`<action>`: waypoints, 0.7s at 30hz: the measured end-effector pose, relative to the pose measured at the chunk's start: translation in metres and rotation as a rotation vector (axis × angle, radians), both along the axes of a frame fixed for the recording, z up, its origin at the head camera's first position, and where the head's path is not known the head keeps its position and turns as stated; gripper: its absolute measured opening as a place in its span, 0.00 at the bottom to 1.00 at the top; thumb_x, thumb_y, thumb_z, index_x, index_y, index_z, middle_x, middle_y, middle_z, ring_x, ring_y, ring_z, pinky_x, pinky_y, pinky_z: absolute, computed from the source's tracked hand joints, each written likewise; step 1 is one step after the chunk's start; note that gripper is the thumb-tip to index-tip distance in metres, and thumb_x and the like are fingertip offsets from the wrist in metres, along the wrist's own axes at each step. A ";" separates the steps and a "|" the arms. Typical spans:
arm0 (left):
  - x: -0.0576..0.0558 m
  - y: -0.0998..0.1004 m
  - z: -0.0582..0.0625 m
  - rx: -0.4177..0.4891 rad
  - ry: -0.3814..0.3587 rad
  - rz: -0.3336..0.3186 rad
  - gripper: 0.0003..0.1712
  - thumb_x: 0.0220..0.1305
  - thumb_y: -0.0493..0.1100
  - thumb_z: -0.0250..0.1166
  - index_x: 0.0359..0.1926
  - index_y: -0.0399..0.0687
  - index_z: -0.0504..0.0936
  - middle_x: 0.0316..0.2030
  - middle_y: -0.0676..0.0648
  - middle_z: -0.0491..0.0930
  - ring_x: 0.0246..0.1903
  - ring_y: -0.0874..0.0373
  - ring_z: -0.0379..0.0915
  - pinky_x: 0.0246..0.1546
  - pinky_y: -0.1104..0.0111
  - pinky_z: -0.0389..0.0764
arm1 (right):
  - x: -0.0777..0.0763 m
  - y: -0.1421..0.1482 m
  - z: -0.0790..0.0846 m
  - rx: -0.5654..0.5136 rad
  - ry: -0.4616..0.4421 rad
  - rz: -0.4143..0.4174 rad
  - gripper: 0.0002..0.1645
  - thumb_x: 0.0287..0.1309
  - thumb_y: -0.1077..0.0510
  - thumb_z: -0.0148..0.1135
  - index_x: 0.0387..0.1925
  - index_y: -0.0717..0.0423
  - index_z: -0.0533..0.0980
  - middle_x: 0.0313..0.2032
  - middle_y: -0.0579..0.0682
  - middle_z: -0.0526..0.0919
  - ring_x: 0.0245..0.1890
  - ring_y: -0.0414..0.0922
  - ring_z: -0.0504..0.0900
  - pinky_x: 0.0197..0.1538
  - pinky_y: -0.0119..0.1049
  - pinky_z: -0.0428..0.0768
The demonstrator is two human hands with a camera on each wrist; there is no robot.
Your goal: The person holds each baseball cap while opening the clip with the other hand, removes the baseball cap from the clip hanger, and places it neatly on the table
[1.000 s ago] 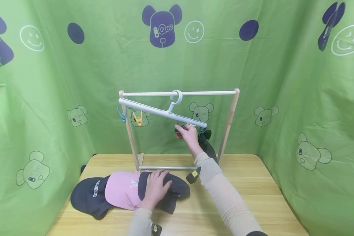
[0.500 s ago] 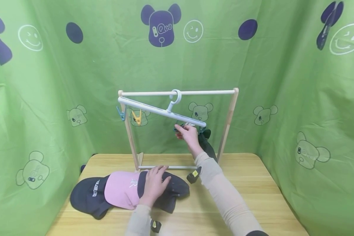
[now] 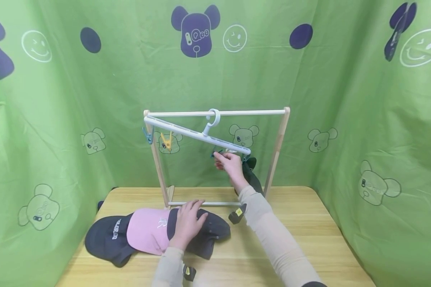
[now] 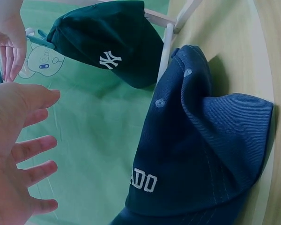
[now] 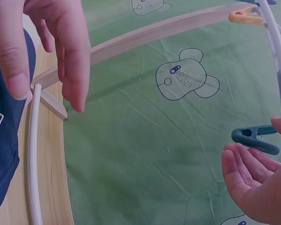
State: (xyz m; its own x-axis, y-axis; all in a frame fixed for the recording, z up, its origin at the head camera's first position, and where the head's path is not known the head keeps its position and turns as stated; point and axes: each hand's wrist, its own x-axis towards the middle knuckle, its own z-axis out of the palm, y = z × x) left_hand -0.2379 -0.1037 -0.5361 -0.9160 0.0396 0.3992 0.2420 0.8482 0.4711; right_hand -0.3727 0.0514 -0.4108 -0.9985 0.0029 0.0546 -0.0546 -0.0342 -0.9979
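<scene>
In the head view a pale blue hanger point(image 3: 197, 134) hooks over the rack's top bar and slants down to the right. My right hand point(image 3: 231, 164) is at its low end, thumb and fingers pinching a teal clip point(image 5: 253, 138). Beyond that hand a dark green cap point(image 4: 110, 42) with white letters hangs from another clip. My left hand point(image 3: 187, 225), fingers straight and spread, is over a navy cap point(image 3: 215, 233) on the table; the left wrist view shows the fingers apart from it. A pink cap point(image 3: 147, 231) and another navy cap point(image 3: 102, 237) overlap to the left.
The rack has wooden posts point(image 3: 277, 149) and a low white bar point(image 3: 204, 203). A yellow clip point(image 3: 168, 141) and a blue clip point(image 3: 149, 135) hang from the hanger's high end. Green printed cloth point(image 3: 330, 99) surrounds the wooden table point(image 3: 298, 235).
My left hand has shifted slightly up and left over the navy cap. My right hand stays at the teal clip, almost still. The hanging clips on the left have swung a little.
</scene>
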 end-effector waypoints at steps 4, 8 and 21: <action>-0.003 0.001 0.001 0.009 0.006 -0.003 0.28 0.60 0.52 0.67 0.62 0.55 0.75 0.59 0.42 0.77 0.61 0.41 0.70 0.66 0.42 0.64 | 0.000 0.003 -0.002 -0.001 0.005 0.001 0.21 0.58 0.52 0.68 0.42 0.67 0.80 0.45 0.71 0.83 0.31 0.48 0.87 0.39 0.35 0.87; -0.005 0.002 0.003 0.019 -0.008 -0.002 0.29 0.60 0.51 0.67 0.63 0.56 0.75 0.59 0.43 0.77 0.61 0.42 0.70 0.67 0.42 0.63 | 0.000 0.006 -0.002 0.008 0.005 -0.005 0.22 0.58 0.52 0.68 0.44 0.68 0.80 0.44 0.70 0.84 0.30 0.47 0.87 0.45 0.42 0.87; -0.010 0.006 0.012 0.037 -0.031 -0.011 0.31 0.61 0.52 0.67 0.65 0.57 0.73 0.62 0.44 0.75 0.63 0.42 0.69 0.65 0.41 0.66 | 0.006 0.022 -0.004 0.071 0.009 -0.039 0.24 0.57 0.50 0.69 0.46 0.66 0.79 0.43 0.68 0.85 0.37 0.54 0.87 0.49 0.46 0.86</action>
State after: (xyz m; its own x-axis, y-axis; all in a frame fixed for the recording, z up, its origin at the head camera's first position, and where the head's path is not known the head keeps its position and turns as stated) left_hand -0.2478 -0.0974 -0.5242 -0.9277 0.0356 0.3715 0.2357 0.8277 0.5092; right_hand -0.3666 0.0735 -0.4152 -0.9972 0.0375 0.0648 -0.0634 0.0391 -0.9972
